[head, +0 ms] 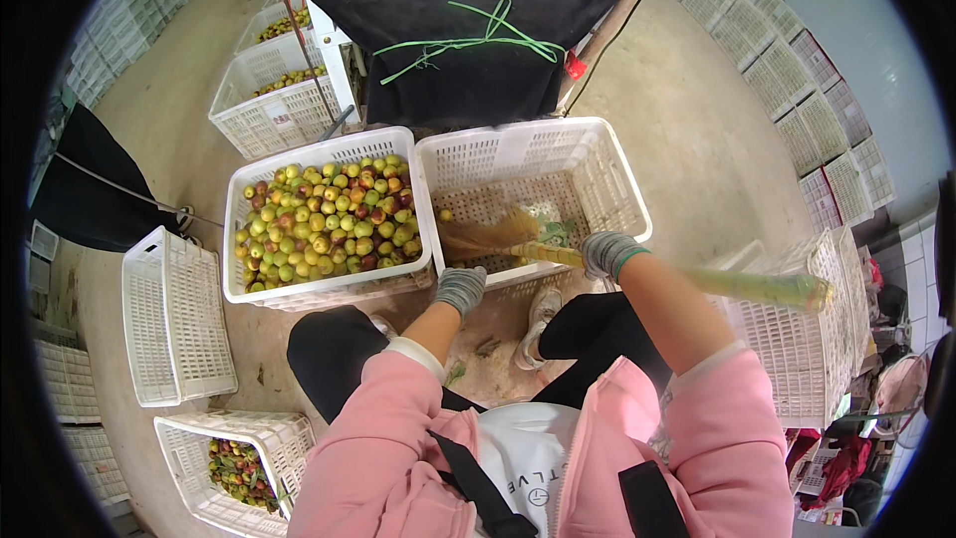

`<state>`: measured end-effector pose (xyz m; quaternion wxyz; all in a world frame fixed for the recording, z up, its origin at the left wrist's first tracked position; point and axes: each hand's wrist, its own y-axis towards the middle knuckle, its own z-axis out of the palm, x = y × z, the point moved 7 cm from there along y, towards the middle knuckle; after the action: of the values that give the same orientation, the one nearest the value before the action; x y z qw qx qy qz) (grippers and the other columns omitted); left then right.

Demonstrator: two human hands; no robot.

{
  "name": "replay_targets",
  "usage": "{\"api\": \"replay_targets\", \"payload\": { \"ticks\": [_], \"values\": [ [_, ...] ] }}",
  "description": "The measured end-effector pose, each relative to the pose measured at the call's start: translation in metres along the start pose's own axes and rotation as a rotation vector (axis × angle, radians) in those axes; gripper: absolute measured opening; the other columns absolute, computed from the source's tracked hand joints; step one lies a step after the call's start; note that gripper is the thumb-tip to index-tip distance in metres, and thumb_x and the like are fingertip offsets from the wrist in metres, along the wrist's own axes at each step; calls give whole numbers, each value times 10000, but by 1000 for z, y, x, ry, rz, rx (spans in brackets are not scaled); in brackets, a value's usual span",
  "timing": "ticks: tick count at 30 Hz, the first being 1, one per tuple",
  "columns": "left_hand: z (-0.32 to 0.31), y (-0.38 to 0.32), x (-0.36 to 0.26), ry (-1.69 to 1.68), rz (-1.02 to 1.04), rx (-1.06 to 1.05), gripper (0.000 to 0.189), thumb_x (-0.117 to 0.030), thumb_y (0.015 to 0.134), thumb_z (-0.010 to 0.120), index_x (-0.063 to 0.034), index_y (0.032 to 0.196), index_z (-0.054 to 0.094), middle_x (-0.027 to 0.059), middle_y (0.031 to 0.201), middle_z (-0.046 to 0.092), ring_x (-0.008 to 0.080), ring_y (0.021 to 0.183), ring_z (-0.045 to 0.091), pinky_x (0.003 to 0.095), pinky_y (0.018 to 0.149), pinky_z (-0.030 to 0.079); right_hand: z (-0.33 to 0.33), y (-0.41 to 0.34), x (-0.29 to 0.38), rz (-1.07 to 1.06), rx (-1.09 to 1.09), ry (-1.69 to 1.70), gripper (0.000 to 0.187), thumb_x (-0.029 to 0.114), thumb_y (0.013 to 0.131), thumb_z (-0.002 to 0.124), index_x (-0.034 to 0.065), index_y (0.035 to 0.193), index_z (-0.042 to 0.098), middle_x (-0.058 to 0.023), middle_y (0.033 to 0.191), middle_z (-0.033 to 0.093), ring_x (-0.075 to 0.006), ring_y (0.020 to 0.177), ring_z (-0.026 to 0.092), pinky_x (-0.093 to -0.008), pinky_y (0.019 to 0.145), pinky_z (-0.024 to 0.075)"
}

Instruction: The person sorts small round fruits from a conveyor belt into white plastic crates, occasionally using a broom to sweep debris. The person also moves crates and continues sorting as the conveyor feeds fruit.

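Note:
My right hand (606,254), in a grey knit glove, grips the yellow-green handle of a straw broom (497,230). The broom's bristles are down inside a white plastic crate (631,198) with slatted walls. Green leaf scraps (556,230) and one small yellow fruit (446,215) lie on that crate's floor. My left hand (461,290), gloved the same way, holds the crate's near rim at its left corner. Touching it on the left stands a second white crate (233,269), filled with green, yellow and reddish round fruit (328,220).
A sorting machine's black cloth apron (463,37), tied with green twine, hangs just beyond the crates. More fruit crates (269,108) stand beyond on the left. White crates (175,321) flank me, one tipped crate (224,426) holding leafy fruit. A crate stack (799,344) stands right.

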<state>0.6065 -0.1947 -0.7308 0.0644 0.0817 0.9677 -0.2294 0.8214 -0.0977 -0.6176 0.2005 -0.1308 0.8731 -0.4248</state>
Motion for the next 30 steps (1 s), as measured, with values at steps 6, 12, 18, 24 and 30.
{"api": "replay_targets", "payload": {
  "ticks": [6,12,18,24,30],
  "values": [
    [-1,-3,0,10,2,-56,175,-126,928,504,-45,1047,603,148,903,726,299,863,715,453,717,540,0,4,10,-72,-95,-116,313,362,746,769,131,956,736,-95,792,702,-283,715,679,-430,679,548],
    [-3,3,1,38,-9,-46,147,-106,910,537,-48,1028,602,146,868,725,294,831,719,451,677,538,-12,-7,11,-89,-91,-166,303,267,740,734,119,1004,739,-119,914,711,-324,873,681,-437,770,552],
    [-8,-7,15,9,-25,-149,134,-105,895,542,-65,988,630,148,855,729,300,823,723,457,678,529,-24,-33,25,-51,-69,-83,316,249,746,707,119,1032,741,-145,988,711,-344,936,675,-448,805,548],
    [7,-17,54,5,-68,-107,153,-93,898,547,-41,1029,607,165,907,729,325,849,723,473,690,556,-28,-22,44,-74,-63,-210,346,275,759,716,124,1070,729,-135,1019,709,-340,965,670,-454,816,542],
    [20,-24,85,64,-101,-143,182,-100,894,553,-45,1062,594,154,943,728,315,875,719,446,726,557,-29,-8,54,-147,-138,-225,325,304,760,687,85,997,729,-150,888,702,-335,863,673,-433,757,541]
  ]
}}
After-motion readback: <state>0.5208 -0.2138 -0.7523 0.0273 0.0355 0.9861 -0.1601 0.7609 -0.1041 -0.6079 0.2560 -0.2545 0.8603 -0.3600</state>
